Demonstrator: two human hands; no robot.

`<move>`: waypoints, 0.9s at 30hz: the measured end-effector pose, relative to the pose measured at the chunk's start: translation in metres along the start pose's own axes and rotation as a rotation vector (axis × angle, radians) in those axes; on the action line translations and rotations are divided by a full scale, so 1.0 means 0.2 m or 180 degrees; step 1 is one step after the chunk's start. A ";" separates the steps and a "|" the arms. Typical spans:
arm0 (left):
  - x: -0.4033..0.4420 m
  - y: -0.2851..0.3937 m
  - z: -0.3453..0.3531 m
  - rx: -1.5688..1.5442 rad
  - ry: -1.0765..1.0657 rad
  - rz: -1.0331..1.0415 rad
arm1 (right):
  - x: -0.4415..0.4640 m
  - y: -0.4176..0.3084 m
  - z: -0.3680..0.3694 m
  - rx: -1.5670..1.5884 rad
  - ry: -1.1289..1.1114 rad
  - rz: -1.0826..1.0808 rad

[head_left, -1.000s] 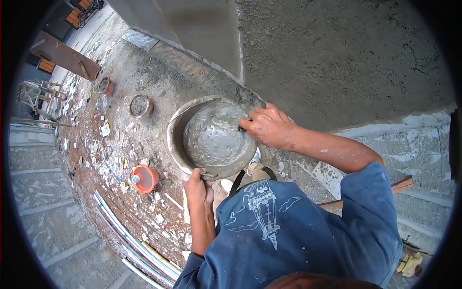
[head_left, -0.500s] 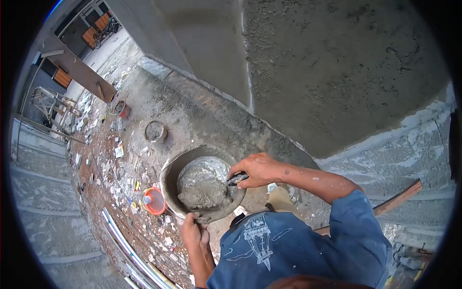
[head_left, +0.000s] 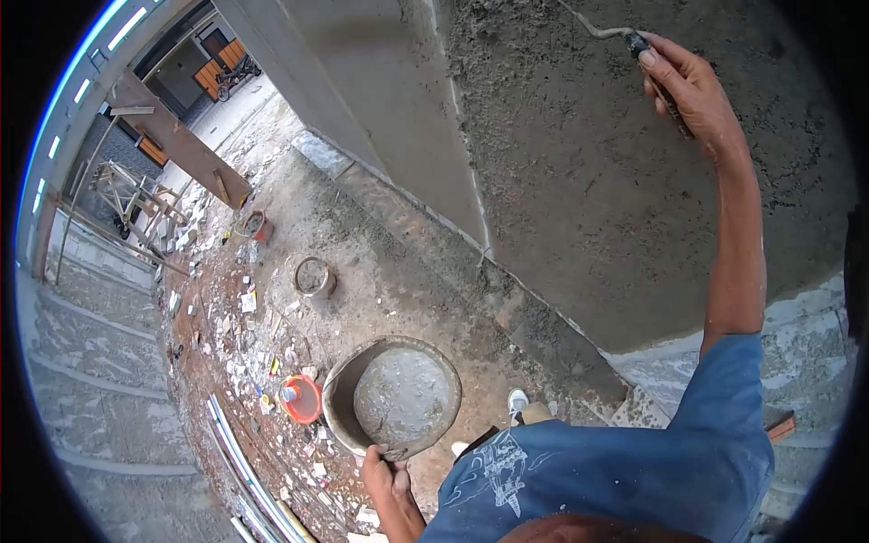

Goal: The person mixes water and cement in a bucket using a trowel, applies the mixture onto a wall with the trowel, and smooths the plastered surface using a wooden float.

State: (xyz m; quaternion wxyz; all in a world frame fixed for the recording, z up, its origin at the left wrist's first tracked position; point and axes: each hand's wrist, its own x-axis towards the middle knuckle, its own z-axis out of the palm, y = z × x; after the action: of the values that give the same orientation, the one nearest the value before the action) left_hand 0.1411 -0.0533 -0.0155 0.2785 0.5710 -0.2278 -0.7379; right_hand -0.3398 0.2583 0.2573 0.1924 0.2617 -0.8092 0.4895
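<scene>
Apparently for steadiness, the left hand (head_left: pixel 391 480) pinches the near rim of the tub (head_left: pixel 341 405), lower centre, its grey mix (head_left: pixel 403 398) within reach. Upper right, the right hand (head_left: pixel 697 92) wraps the trowel (head_left: pixel 638 43) by its handle, likely for control before the wall (head_left: pixel 588 199).

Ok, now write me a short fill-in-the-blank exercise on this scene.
1. The right hand holds the trowel by its ____.
2. The large tub is held at its near edge by the ____ hand.
3. The shirt is ____ in colour.

Missing words: handle; left; blue.
</scene>
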 end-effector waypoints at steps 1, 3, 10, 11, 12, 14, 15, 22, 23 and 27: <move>-0.02 -0.01 0.03 0.0003 0.0043 -0.0012 | -0.09 -0.05 -0.01 -0.0179 -0.0112 0.0080; -0.03 -0.04 0.09 0.0027 -0.0112 -0.0117 | -0.29 -0.15 0.00 -0.0534 -0.0329 0.0245; 0.00 -0.07 0.11 0.0302 -0.0605 -0.0147 | -1.08 -0.18 0.67 -0.1590 -0.2386 -0.1057; 0.01 -0.07 0.09 0.0319 -0.0619 -0.0238 | -1.20 -0.18 0.77 -0.1688 -0.2563 -0.1312; 0.00 -0.07 0.09 0.0347 -0.0691 -0.0209 | -1.32 -0.18 0.87 -0.1679 -0.2770 -0.1418; 0.02 -0.07 0.04 0.0474 -0.0892 -0.0164 | -1.51 -0.18 1.01 -0.1661 -0.3137 -0.1684; 0.02 -0.07 0.03 0.0502 -0.0950 -0.0203 | -1.55 -0.22 1.03 -0.1561 -0.3354 -0.1402; -0.14 -0.02 -0.21 0.0535 -0.0709 0.0097 | -1.74 -0.44 1.05 -0.0737 -0.3970 -0.0705; -0.13 -0.02 -0.27 0.0499 -0.0664 0.0120 | -1.76 -0.47 1.04 -0.0670 -0.4017 -0.0511; -0.13 0.00 -0.44 0.0605 -0.0431 -0.0118 | -1.92 -0.44 1.06 -0.0297 -0.3722 -0.0450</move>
State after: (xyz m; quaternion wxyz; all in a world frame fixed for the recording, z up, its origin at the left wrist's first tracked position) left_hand 0.2304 -0.0380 -0.0188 0.1935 0.5478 -0.3043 -0.7549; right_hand 0.0055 0.1254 0.0059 -0.2422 0.5326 -0.7823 0.2139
